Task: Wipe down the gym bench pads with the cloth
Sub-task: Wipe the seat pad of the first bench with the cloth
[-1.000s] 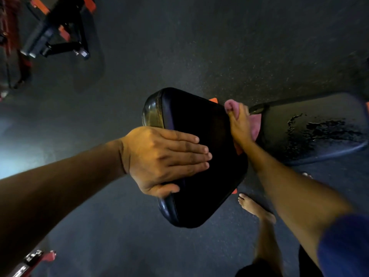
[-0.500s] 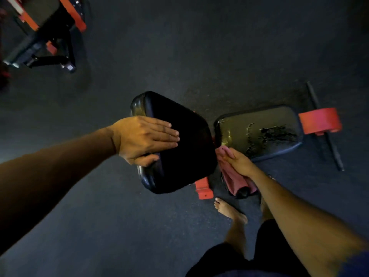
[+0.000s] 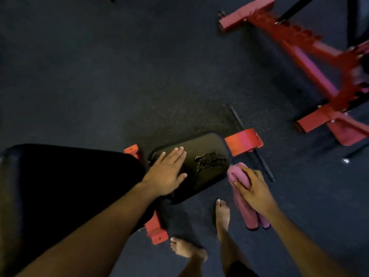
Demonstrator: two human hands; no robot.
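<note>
I have my left hand (image 3: 166, 173) flat on the near end of the seat pad (image 3: 203, 168), fingers (image 3: 175, 154) straight and spread, pressing and gripping nothing. My right hand (image 3: 254, 189) grips the pink cloth (image 3: 242, 196), fingers curled round its bunched upper part while the rest hangs down toward the floor. The cloth sits just off the pad's right edge, beside it and, as far as I can tell, not on it. The pad's long axis runs from my left hand up and right toward the red foot bracket (image 3: 243, 140); a worn, cracked patch (image 3: 209, 161) lies between my 2 hands. The right hand is the nearer one to that unwiped stretch, so I judge the next stroke needs the cloth swung left onto the pad. The big backrest pad (image 3: 69, 176) lies to the left, under my left forearm.
</note>
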